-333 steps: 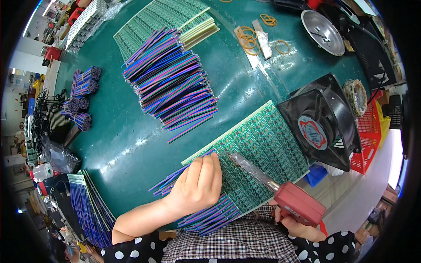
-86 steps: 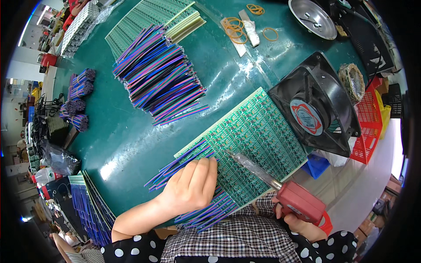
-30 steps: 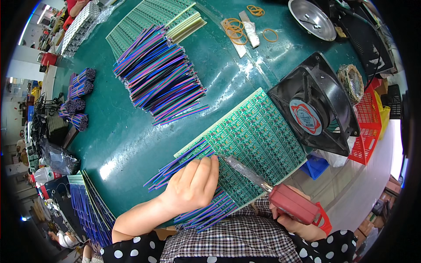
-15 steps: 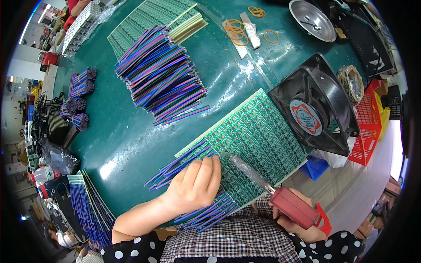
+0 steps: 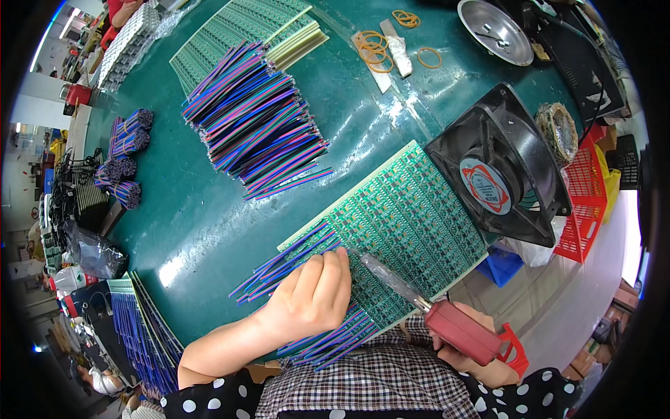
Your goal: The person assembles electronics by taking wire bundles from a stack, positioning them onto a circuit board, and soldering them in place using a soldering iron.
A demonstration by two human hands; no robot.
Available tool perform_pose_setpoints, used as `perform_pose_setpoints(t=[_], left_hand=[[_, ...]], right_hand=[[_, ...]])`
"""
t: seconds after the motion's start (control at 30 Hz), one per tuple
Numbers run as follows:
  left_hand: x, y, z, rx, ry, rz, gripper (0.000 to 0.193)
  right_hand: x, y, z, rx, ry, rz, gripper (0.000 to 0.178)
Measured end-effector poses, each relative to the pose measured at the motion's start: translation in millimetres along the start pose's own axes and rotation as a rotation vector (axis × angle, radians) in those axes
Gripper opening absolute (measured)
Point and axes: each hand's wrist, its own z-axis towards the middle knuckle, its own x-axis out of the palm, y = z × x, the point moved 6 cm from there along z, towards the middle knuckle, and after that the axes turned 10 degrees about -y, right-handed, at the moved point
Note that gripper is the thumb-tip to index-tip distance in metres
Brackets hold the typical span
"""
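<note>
Pinching with its fingertips drawn together, the left hand held the end of one of the wire leads at the left part of a green circuit-board panel. The panel lay flat and slantwise under and to the right of that hand, reaching past the fingertips. Wire leads fanned out from its left side in two groups, one beyond the hand and one nearer the checked apron, with the palm between them.

The right hand was closed around a red soldering gun at the near edge of the panel. Its film-wrapped shaft slanted over the board, the tip just right of the left fingertips; whether it touched the board I could not tell, as the spot was small and blurred.

Close beside the panel's right end stood a black fan, with a roll of tape behind it. Farther out on the green table lay a heap of loose wires against a stack of panels, and rubber bands near a metal dish.
</note>
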Motion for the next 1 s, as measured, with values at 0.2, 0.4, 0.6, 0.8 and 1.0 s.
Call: perform_pose_setpoints(t=[0.2,0.4,0.6,0.8,1.0], left_hand=[[0,-1,3,0.076,0.020,0.042,0.025],[-1,-1,5,0.095,0.029,0.028,0.020],[-3,-3,6,0.045,0.056,0.025,0.023],[-10,44,33,-0.310,0.159,-0.312,0.037],[33,68,42,-0.219,0.173,-0.054,0.028]], right_hand=[[2,11,9,-0.083,0.029,-0.054,0.073],[-5,-13,-20,0.093,-0.062,0.048,0.076],[-3,-37,-40,0.362,-0.051,0.203,0.074],[-10,-39,-49,0.363,-0.054,-0.014,0.059],[-8,-25,-32,0.452,-0.179,0.088,0.056]])
